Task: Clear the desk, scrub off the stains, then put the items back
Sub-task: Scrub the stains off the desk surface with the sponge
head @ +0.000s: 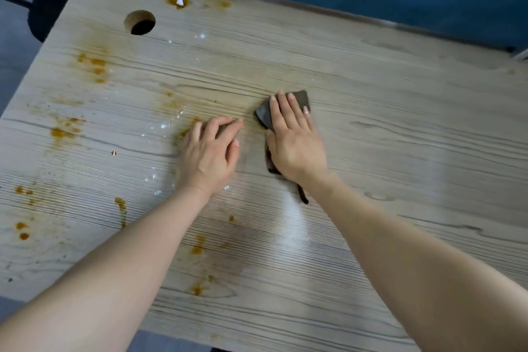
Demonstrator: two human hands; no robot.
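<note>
desk (400,128) bare of items; right hand (295,141) flat, pressing grey cloth (298,98) mid-desk; left hand (210,151) loosely spread, resting alongside, holding nothing; right half looks clean; orange stains (61,131) remain left; items not returned

The surface (371,128) looks like pale wood-grain laminate — smooth, faintly sheened, with wet-looking orange-brown stains (61,131); the grey cloth (300,98) is soft and matt.

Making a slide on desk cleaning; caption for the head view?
Right hand presses a dark cloth onto the stained desk; left hand rests beside.
</note>
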